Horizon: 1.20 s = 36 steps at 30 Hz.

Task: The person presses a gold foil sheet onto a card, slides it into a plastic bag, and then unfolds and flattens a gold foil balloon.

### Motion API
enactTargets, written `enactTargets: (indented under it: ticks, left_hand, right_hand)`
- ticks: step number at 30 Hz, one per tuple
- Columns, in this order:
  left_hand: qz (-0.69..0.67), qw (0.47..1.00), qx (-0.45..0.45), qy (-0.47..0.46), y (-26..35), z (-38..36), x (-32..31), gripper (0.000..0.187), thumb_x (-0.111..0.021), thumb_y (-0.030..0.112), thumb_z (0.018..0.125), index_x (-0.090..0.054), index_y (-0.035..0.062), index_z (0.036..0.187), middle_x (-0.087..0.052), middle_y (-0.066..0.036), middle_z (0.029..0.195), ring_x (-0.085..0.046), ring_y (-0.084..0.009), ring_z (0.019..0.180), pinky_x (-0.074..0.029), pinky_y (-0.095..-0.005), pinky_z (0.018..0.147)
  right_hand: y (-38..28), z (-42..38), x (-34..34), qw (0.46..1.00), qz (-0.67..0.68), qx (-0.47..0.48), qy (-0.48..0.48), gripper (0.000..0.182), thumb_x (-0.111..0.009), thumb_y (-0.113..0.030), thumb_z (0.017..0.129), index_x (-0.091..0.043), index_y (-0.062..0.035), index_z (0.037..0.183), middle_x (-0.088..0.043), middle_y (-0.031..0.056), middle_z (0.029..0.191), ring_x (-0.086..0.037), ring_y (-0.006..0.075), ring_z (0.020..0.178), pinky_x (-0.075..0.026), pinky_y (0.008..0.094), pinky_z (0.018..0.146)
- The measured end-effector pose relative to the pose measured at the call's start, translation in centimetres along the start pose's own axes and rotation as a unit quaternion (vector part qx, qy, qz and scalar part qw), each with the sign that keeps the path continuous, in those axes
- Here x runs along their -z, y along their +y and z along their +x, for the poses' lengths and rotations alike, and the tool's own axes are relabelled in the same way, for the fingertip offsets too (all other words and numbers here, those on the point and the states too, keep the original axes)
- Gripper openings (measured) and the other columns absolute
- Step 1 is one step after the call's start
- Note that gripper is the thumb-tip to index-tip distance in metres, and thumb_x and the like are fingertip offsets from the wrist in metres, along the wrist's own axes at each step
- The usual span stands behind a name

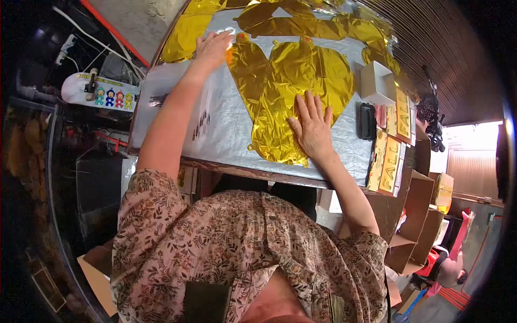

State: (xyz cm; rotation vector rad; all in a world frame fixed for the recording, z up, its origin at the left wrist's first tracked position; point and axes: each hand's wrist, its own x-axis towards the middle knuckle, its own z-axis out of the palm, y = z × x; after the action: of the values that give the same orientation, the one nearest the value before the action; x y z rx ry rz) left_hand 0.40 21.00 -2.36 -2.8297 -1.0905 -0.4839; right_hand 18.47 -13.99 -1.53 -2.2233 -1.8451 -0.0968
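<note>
Flat gold foil balloons [301, 70], wrinkled and deflated, lie on the silver-grey covered table [223, 124] in front of me. My right hand [314, 129] rests palm down on the lower part of the wide one, its fingers spread. Farther up, my left hand [212, 47] reaches to the top corner of a narrower gold foil piece [249, 72], fingers stretched out over the table cover. A small shiny whitish patch shows at its fingertips. Small reddish spots mark the tops of both foil pieces.
More gold foil [307, 27] lies along the table's far side. On the right are a white open box [377, 83], a black tray [366, 121] and printed packs [390, 164]. A skateboard deck [99, 91] is at left. Cardboard boxes [420, 215] and another person [449, 269] are at lower right.
</note>
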Motion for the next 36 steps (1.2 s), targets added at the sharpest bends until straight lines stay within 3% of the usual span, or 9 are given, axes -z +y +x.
enactTargets:
  ticks: [5,8,10,13,16,19,31,33,36]
  left_hand:
    - [0.019,0.997,0.034,-0.059,-1.5,0.4,0.6,0.041,-0.052,0.022,0.102,-0.06,0.0258,0.142,-0.052,0.007,0.154,-0.053,-0.0247,0.13,-0.038,-0.0507,0.104]
    - [-0.001,0.998,0.037,-0.052,0.3,0.0,1.5,0.041,-0.051,0.023,0.103,-0.059,0.0182,0.143,-0.053,0.001,0.153,-0.053,-0.0271,0.13,-0.038,-0.0562,0.105]
    - [-0.085,0.996,0.0,-0.029,2.0,-0.6,1.1,0.037,-0.053,0.018,0.097,-0.066,0.0124,0.131,-0.054,-0.008,0.151,-0.051,-0.0288,0.133,-0.035,-0.0587,0.108]
    - [-0.001,0.994,-0.103,-0.021,8.5,-6.6,2.8,0.043,-0.051,0.027,0.102,-0.057,0.0089,0.141,-0.046,-0.015,0.156,-0.043,-0.0325,0.142,-0.031,-0.0615,0.114]
    - [-0.096,0.994,-0.055,0.01,10.8,-10.1,1.4,0.054,-0.046,0.04,0.106,-0.045,0.0106,0.151,-0.037,-0.013,0.162,-0.033,-0.0353,0.149,-0.028,-0.0623,0.117]
    - [-0.049,0.997,-0.057,-0.036,10.5,-10.5,1.9,0.06,-0.044,0.048,0.107,-0.04,0.0132,0.155,-0.033,-0.011,0.164,-0.029,-0.0355,0.152,-0.025,-0.0646,0.118]
    - [-0.081,0.994,-0.078,0.001,9.8,-11.8,2.7,0.06,-0.04,0.048,0.109,-0.033,0.0158,0.16,-0.028,-0.008,0.168,-0.024,-0.0341,0.155,-0.017,-0.062,0.122]
    - [-0.065,0.993,-0.098,0.018,11.2,-13.4,3.5,0.059,-0.045,0.046,0.107,-0.04,0.0132,0.156,-0.035,-0.008,0.164,-0.03,-0.0323,0.152,-0.022,-0.0634,0.119]
    - [-0.055,0.993,-0.102,-0.002,11.4,-14.8,3.3,0.059,-0.044,0.047,0.107,-0.041,0.0133,0.156,-0.036,-0.008,0.164,-0.03,-0.0313,0.152,-0.019,-0.0631,0.12]
  right_hand:
    - [0.0,0.0,-0.1,1.0,0.005,-0.001,-0.003,0.065,-0.052,-0.044,0.104,-0.035,-0.0115,0.159,-0.029,0.0182,0.165,-0.029,0.0418,0.15,-0.02,0.0667,0.118]
    - [-0.1,0.1,0.1,1.0,0.012,-0.005,-0.005,0.066,-0.053,-0.044,0.104,-0.036,-0.0112,0.158,-0.03,0.0181,0.165,-0.029,0.0416,0.151,-0.02,0.0667,0.118]
    - [-0.1,0.1,0.0,1.0,0.007,-0.006,-0.005,0.066,-0.053,-0.044,0.103,-0.036,-0.0112,0.158,-0.03,0.018,0.165,-0.029,0.0413,0.151,-0.02,0.0668,0.118]
    - [0.2,0.2,-0.2,1.0,0.01,-0.014,-0.001,0.065,-0.055,-0.045,0.102,-0.038,-0.0117,0.156,-0.032,0.0179,0.164,-0.03,0.0406,0.15,-0.021,0.067,0.117]
    - [0.7,0.2,-0.1,0.999,-0.026,0.029,0.012,0.064,-0.055,-0.045,0.102,-0.039,-0.0125,0.156,-0.036,0.0167,0.161,-0.034,0.0408,0.148,-0.023,0.0676,0.115]
    - [1.9,0.2,0.4,0.997,-0.047,0.056,0.013,0.064,-0.054,-0.045,0.103,-0.039,-0.0136,0.156,-0.037,0.0159,0.161,-0.033,0.0406,0.148,-0.023,0.0679,0.116]
    - [4.6,0.4,0.5,0.998,0.003,0.053,-0.024,0.061,-0.048,-0.047,0.106,-0.037,-0.0185,0.158,-0.033,0.0129,0.165,-0.028,0.0403,0.152,-0.016,0.0637,0.121]
    - [4.5,0.3,0.1,0.998,0.001,0.055,-0.016,0.06,-0.047,-0.047,0.106,-0.037,-0.0185,0.158,-0.033,0.0122,0.165,-0.028,0.0402,0.152,-0.016,0.0644,0.12]
    - [3.8,0.4,-0.4,0.998,-0.013,0.058,-0.006,0.06,-0.048,-0.047,0.106,-0.037,-0.0184,0.158,-0.034,0.011,0.164,-0.03,0.0397,0.151,-0.017,0.066,0.119]
